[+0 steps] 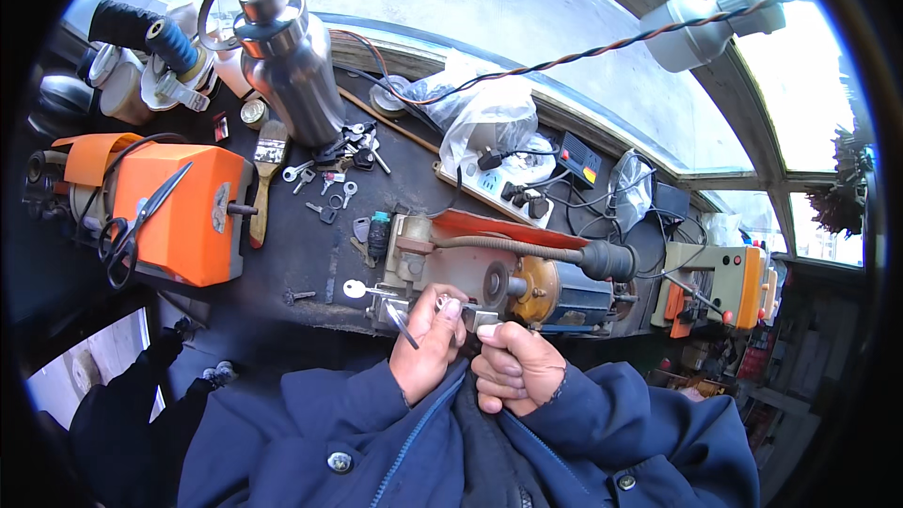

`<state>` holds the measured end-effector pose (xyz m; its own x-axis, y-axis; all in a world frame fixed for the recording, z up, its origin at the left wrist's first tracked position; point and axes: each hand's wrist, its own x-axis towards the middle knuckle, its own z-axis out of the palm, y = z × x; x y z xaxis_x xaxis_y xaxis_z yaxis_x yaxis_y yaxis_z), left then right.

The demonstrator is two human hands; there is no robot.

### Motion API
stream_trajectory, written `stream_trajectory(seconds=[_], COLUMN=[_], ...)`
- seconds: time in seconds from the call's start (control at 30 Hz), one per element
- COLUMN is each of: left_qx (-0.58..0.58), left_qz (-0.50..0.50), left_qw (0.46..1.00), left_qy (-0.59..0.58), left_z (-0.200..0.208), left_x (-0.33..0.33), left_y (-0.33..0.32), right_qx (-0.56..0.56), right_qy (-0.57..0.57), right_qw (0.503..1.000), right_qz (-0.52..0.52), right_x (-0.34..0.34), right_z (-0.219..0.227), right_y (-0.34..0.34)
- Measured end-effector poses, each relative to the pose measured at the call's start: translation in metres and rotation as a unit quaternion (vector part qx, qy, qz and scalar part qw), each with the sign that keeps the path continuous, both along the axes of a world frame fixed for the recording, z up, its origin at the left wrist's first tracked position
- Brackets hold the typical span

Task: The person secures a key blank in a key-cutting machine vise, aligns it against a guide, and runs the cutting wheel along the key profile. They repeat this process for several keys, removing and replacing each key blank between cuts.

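My left hand [428, 348] is closed at the front of a bench-mounted key-cutting machine, thumb and fingers pinched together near a small metal part [444, 302]. What it grips is mostly hidden. Beside it slants a thin dark rod [403, 325]. My right hand [517, 367] is curled into a fist just to the right, its thumb by a metal block [484, 320]; anything inside it is hidden. A key [355, 289] points its blade toward the machine's left clamp [390, 310]. Behind the hands are a brass-coloured housing [536, 290] and a blue motor [578, 296].
Loose keys [327, 214] lie left of the machine, by a steel bottle [292, 75] and a brush [269, 169]. Scissors [141, 216] rest against an orange machine [179, 212]. A power strip [499, 193] and cables run behind; another machine [720, 287] stands right. A twisted wire [527, 71] hangs across.
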<state>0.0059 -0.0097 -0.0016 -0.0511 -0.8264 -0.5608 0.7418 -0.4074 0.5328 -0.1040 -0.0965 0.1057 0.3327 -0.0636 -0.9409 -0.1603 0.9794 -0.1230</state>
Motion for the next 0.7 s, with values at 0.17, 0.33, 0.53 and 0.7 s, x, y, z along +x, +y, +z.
stream_trajectory(seconds=[0.17,0.33,0.53,0.7], left_qx=[-0.012,0.000,0.003,-0.012], left_qz=[0.016,-0.005,-0.011,-0.001], left_qw=[1.000,1.000,1.000,1.000], left_qy=[0.002,-0.010,0.010,0.004], left_z=[-0.0011,-0.0025,0.0014,0.0008], left_x=[0.0004,0.0013,0.0027,0.0026], left_y=[0.0017,0.0030,0.0024,0.0024], right_qx=[-0.032,-0.054,0.001,-0.010], right_qy=[-0.025,0.009,-0.077,-0.044], right_qw=[0.999,0.998,0.995,0.998], right_qz=[-0.004,0.000,-0.065,-0.035], right_x=[0.0028,0.0016,-0.0053,-0.0033], right_z=[-0.0022,-0.0021,-0.0058,-0.0064], right_y=[0.0037,0.0067,0.0080,0.0046])
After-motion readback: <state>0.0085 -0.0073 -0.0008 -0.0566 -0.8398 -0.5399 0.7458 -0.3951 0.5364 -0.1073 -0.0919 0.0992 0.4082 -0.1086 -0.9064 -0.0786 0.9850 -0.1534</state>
